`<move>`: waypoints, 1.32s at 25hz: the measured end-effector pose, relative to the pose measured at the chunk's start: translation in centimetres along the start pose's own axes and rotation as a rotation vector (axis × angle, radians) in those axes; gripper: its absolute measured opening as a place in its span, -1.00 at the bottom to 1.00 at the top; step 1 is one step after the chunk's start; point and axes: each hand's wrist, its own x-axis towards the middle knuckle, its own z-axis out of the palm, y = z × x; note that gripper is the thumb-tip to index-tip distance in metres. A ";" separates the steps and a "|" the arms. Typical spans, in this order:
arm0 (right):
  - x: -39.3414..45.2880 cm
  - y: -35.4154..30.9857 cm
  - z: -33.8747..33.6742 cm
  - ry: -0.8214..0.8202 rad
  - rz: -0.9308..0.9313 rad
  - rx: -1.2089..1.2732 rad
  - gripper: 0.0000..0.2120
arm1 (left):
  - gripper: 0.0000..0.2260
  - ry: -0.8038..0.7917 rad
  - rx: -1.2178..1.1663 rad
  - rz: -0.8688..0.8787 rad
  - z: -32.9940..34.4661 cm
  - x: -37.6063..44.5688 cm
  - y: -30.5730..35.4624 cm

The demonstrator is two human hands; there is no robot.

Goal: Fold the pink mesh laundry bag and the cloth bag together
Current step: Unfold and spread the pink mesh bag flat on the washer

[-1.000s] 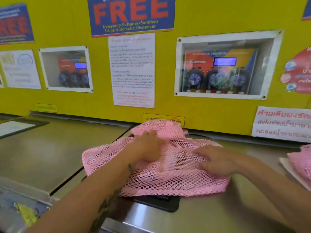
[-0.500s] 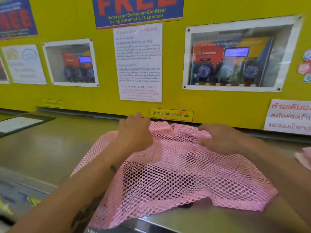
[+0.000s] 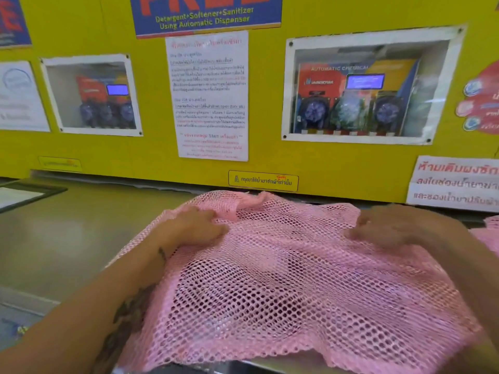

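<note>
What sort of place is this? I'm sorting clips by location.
Probably a self-service laundromat: a blue sign offering detergent, softener and sanitizer by automatic dispenser, a windowed chemical pump unit in the yellow wall, and a pink mesh laundry bag under both hands.

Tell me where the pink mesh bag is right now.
The pink mesh bag lies spread across the metal counter in the lower centre of the head view, below the yellow wall, with both hands on its far edge.

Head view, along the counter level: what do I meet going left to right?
Dark framed panel on the steel counter → left hand on the pink mesh laundry bag → right hand → second pink mesh piece at the right edge.
</note>
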 end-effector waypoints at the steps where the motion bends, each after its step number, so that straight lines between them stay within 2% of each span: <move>1: 0.4 -0.3 0.7 0.112 -0.013 0.096 -0.41 | -0.30 0.050 -0.047 0.007 -0.1 0.0 0.3; 2: 1.1 -0.8 1.7 0.197 -0.068 0.204 -0.42 | -0.36 0.108 -0.083 0.023 -0.3 -0.3 0.9; 3: 1.8 -1.2 2.9 0.208 -0.139 0.295 -0.41 | -0.39 0.161 -0.108 0.042 -0.3 -0.3 1.4; 5: 3.1 -1.5 4.6 0.060 -0.170 0.325 -0.30 | -0.38 0.208 -0.138 0.098 -0.6 -0.7 2.8; 7: 3.7 -0.4 4.7 -0.078 -0.058 0.201 -0.21 | -0.24 0.200 -0.312 0.171 -0.8 -0.8 3.8; 9: 3.4 1.4 4.0 -0.121 0.067 0.099 -0.03 | -0.08 0.189 -0.611 0.071 -1.7 -0.3 4.2; 11: 2.7 2.8 4.0 -0.132 0.102 0.058 0.05 | -0.09 0.162 -0.743 -0.070 -2.5 0.2 4.0; 14: 1.9 3.3 4.2 0.006 0.048 0.099 -0.01 | -0.21 0.151 -0.466 0.034 -2.1 0.0 4.1; 16: 1.4 2.1 3.7 0.094 0.006 0.138 -0.11 | -0.43 0.194 -0.323 0.148 -1.7 -0.3 5.1; 18: 0.9 0.2 3.5 0.039 -0.079 0.189 -0.31 | -0.73 0.216 -0.185 0.268 -1.3 -0.5 6.6; 19: 0.8 -0.8 3.7 -0.005 -0.120 0.194 -0.36 | -0.79 0.180 -0.137 0.333 -1.1 -0.2 7.2; 22: 0.5 -2.8 4.4 0.017 -0.182 0.231 -0.41 | -0.80 0.085 -0.077 0.525 -0.4 1.0 8.3; 25: 0.5 -3.0 4.6 0.069 -0.192 0.310 -0.48 | -0.65 0.138 -0.065 0.635 0.0 3.7 8.3; 27: 0.5 -2.5 4.7 0.075 -0.199 0.361 -0.50 | -0.47 0.093 -0.054 0.587 0.2 5.3 7.6; 30: 0.6 -1.4 4.7 0.113 -0.183 0.400 -0.49 | -0.29 0.070 0.051 0.313 -0.1 7.6 5.2; 31: 0.6 -0.8 4.6 0.131 -0.155 0.382 -0.41 | -0.27 0.073 0.118 0.243 -0.1 8.1 4.1; 33: 0.8 0.2 4.5 0.147 -0.086 0.319 -0.12 | -0.22 0.063 0.160 0.125 -0.5 8.0 2.2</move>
